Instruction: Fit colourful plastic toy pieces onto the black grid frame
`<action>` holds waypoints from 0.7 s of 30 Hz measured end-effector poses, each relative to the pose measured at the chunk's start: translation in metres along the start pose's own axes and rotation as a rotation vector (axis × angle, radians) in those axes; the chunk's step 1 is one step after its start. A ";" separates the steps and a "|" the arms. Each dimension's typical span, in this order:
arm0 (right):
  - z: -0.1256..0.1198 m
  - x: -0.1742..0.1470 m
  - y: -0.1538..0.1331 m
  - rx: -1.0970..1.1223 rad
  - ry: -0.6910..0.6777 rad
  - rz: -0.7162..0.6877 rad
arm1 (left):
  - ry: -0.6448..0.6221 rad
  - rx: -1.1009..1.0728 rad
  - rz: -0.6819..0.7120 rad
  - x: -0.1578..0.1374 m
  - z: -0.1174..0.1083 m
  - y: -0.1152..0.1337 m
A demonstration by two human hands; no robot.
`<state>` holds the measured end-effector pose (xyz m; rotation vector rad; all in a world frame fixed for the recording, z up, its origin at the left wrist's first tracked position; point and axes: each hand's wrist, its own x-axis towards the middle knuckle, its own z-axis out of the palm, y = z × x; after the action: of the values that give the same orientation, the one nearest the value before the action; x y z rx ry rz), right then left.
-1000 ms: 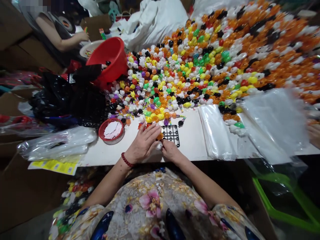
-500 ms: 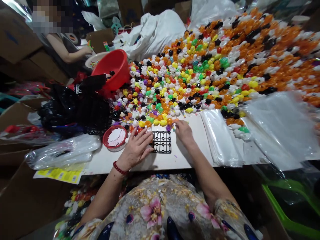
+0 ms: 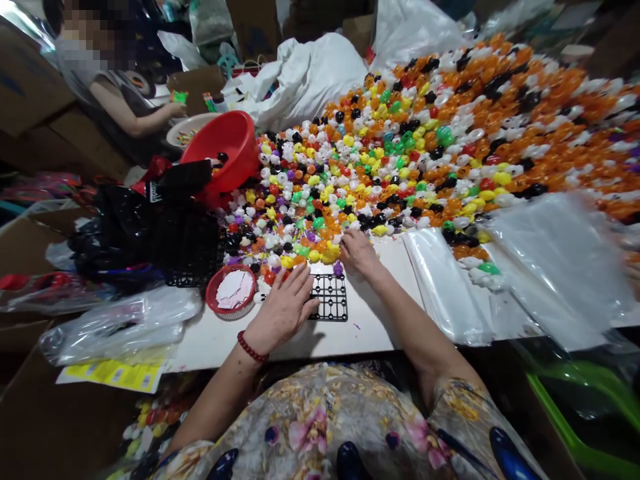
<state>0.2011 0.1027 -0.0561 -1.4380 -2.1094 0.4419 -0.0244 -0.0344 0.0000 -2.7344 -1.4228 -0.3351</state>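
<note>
A small black plastic grid tray point(image 3: 331, 297) lies on the white table point(image 3: 370, 320) near its front edge. My left hand point(image 3: 284, 308), with a red bead bracelet at the wrist, rests flat with fingers spread on the grid's left side. My right hand point(image 3: 356, 251) reaches past the grid into the near edge of a big heap of small coloured plastic toy pieces point(image 3: 400, 147), fingers curled among yellow and orange ones. Whether it holds a piece is hidden.
A small red basket point(image 3: 231, 292) with white slips sits left of the grid. Behind it are a black bag point(image 3: 145, 227) and a red bowl point(image 3: 225, 147). Stacks of clear plastic bags point(image 3: 440, 280) lie to the right. Another person point(image 3: 110, 100) sits at the far left.
My right hand has moved from beside the left hand at the grid out to the edge of the heap. My left hand now lies flat on the grid's left side.
</note>
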 end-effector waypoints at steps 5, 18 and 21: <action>-0.001 -0.052 -0.027 0.227 -0.045 0.134 | 0.015 -0.046 0.015 -0.002 0.002 -0.003; 0.023 -0.110 -0.053 1.109 -0.292 0.437 | 0.015 -0.049 0.030 -0.002 0.002 -0.007; 0.028 -0.114 -0.054 1.046 -0.192 0.446 | 0.008 -0.057 0.013 -0.002 0.003 -0.008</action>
<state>0.1762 -0.0218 -0.0774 -1.1805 -1.2419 1.6059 -0.0320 -0.0309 -0.0039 -2.7822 -1.4153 -0.3911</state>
